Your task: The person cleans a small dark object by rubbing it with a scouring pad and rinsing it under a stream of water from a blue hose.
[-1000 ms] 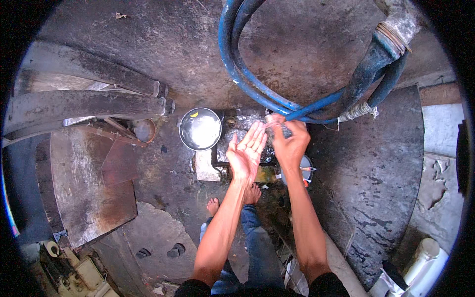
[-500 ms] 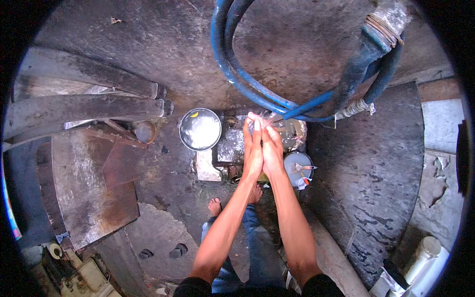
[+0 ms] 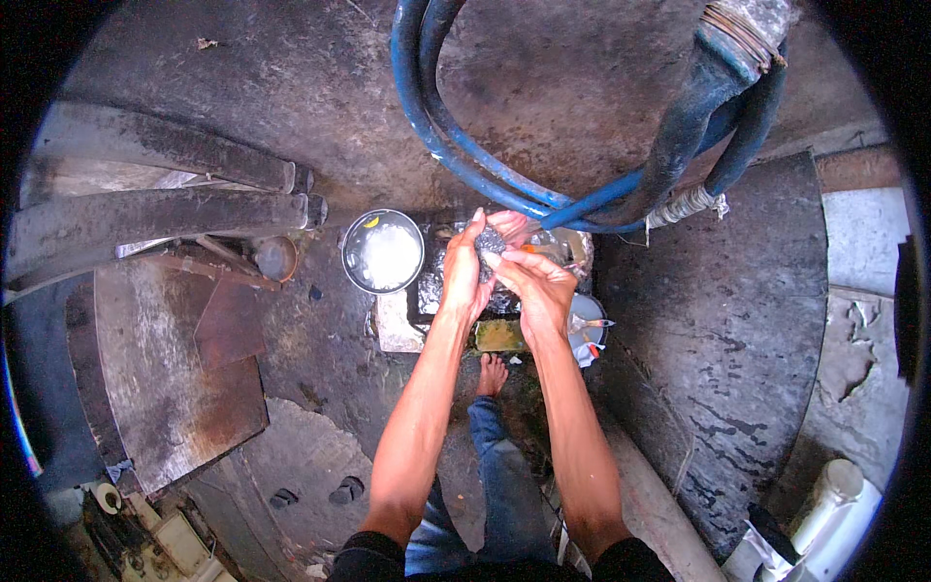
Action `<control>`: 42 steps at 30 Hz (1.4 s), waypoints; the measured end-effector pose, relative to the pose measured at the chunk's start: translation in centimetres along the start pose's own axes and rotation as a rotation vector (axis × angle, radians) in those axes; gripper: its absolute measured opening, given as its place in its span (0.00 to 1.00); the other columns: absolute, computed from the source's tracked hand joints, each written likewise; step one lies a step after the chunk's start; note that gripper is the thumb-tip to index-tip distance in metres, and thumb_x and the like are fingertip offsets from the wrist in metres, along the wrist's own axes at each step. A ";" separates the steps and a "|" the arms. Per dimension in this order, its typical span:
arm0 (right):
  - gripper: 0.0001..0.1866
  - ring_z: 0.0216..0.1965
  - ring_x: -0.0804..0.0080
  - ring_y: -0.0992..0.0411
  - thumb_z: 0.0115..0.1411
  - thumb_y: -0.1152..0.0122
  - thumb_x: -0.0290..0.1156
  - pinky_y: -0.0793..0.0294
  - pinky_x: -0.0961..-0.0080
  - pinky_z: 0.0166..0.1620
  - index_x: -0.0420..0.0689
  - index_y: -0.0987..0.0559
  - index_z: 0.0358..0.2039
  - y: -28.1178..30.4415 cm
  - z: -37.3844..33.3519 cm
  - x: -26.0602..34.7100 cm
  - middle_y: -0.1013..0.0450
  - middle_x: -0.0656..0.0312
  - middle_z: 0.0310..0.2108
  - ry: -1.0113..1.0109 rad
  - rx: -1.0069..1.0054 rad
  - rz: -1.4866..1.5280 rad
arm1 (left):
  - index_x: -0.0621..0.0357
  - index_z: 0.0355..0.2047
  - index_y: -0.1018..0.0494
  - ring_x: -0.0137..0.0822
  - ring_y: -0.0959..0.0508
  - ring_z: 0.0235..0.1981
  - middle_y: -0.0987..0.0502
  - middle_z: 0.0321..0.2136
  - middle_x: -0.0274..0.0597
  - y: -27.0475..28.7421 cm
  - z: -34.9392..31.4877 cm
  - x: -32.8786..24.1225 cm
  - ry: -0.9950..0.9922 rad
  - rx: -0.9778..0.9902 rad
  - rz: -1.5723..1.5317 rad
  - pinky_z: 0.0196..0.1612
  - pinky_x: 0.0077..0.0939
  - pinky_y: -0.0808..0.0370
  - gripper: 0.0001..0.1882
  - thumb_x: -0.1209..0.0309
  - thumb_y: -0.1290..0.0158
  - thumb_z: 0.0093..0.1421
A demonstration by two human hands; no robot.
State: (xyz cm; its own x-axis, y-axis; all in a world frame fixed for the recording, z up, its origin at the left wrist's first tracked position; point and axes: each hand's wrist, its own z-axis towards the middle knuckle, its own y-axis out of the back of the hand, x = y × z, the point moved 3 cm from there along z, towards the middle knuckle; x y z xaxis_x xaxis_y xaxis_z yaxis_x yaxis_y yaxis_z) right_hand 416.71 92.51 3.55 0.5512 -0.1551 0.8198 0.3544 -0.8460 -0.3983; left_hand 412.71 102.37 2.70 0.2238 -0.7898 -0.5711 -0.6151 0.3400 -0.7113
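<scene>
My left hand is cupped round a dark grey, glistening clump that looks like a steel wool scourer. Its thumb points away from me on the near side, and pinkish fingers curl up behind the clump. From the right, my right hand pinches the same scourer between thumb and bent fingers. Both hands are over a wet drain-like basin by the wall. Just left of them stands a round metal bowl with a bright white inside and a small yellow piece near its far rim.
Blue hoses loop low just beyond my hands. A pale tub with brush-like items stands right of the basin. A mossy block lies nearest me, beside my bare foot. Dark slippers lie on the floor, and a sheet leans at left.
My hands have come from pressed together to apart, showing the grey clump between them. The right hand has turned to pinch it. The view has shifted slightly, and my left foot is now hidden.
</scene>
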 end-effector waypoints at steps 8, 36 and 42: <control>0.14 0.27 0.74 0.24 0.49 0.31 0.20 0.21 0.78 0.32 0.29 0.21 0.37 -0.1 0.1 0.4 0.22 0.55 0.30 0.040 -0.101 -0.040 | 0.68 0.41 0.26 0.36 0.20 0.32 0.20 0.34 0.48 -0.4 -1.6 -0.3 -0.128 -0.105 0.289 0.38 0.26 0.23 0.24 0.56 0.61 0.69; 0.21 0.58 0.52 0.41 0.63 0.47 0.35 0.45 0.63 0.61 0.42 0.27 0.55 -0.8 -1.6 0.2 0.39 0.46 0.60 0.415 0.065 -0.940 | 0.64 0.41 0.26 0.27 0.26 0.32 0.23 0.32 0.39 2.1 -1.3 3.5 -0.013 -0.207 0.084 0.37 0.24 0.27 0.18 0.62 0.61 0.69; 0.20 0.56 0.48 0.42 0.61 0.50 0.29 0.47 0.59 0.61 0.43 0.27 0.55 -1.4 -3.7 0.3 0.39 0.46 0.61 0.506 0.098 -1.040 | 0.72 0.51 0.33 0.43 0.28 0.53 0.29 0.52 0.56 0.6 0.3 1.6 0.037 -0.117 -0.078 0.58 0.39 0.33 0.25 0.60 0.66 0.70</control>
State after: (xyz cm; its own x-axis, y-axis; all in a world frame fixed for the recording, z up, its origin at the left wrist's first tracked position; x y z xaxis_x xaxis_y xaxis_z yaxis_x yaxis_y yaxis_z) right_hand 413.54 91.75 5.84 -0.3975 0.3866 0.8322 0.5283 -0.6451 0.5521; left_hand 412.87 101.44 1.21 0.2478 -0.8307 -0.4986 -0.6812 0.2165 -0.6993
